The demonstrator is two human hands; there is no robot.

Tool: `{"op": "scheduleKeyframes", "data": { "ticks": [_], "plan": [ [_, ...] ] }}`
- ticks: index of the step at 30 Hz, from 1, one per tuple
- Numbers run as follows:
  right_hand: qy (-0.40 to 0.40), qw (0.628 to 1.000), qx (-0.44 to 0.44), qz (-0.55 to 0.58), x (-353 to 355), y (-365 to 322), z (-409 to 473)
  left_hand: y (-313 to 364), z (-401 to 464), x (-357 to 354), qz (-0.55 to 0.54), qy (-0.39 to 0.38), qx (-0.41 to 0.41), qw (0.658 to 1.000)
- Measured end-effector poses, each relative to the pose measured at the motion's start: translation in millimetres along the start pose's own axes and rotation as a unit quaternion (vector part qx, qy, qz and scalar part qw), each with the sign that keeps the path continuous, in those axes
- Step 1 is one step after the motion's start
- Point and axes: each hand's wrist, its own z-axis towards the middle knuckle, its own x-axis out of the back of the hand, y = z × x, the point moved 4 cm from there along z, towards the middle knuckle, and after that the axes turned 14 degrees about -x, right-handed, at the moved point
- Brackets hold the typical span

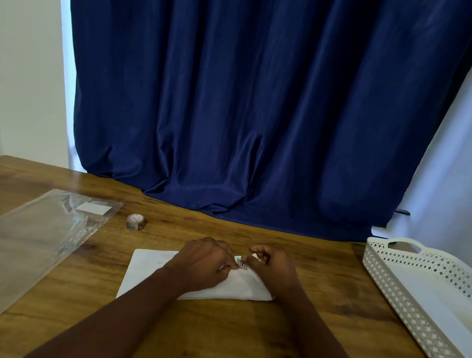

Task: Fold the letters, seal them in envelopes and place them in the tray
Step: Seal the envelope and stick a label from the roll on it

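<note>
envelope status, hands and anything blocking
Left hand and right hand both pinching tape piece over white envelope. Envelope flat on table, not in tray. Nothing blocking.

Envelope [156, 270] middle hidden under hands; tray [388, 272] cut off right.

The envelope [159, 270] lies mid-table [210, 338] (under both hands), bag [15, 248] left, tray [420, 303] right, tape roll [136, 222] behind.
</note>
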Motion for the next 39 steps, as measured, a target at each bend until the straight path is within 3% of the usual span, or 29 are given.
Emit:
{"op": "scheduleKeyframes", "data": {
  "ticks": [13,20,30,34,39],
  "plan": [
    [0.044,0.998,-0.038,-0.001,-10,-5,8,-1,-2,2,-0.045,-0.014,-0.014,0.999],
    [0.046,0.998,-0.018,-0.025,-9,-5,12,3,-7,4,-0.058,-0.011,0.003,0.998],
    [0.053,0.997,-0.031,-0.049,-8,-6,10,4,-3,-9,-0.051,-0.104,0.018,0.993],
    [0.074,0.994,-0.039,-0.073,-11,-5,10,1,-2,-13,-0.072,-0.095,0.019,0.993],
    [0.075,0.994,-0.039,-0.070,-11,-4,10,-7,-8,-8,-0.136,-0.024,0.042,0.990]
  ]
}}
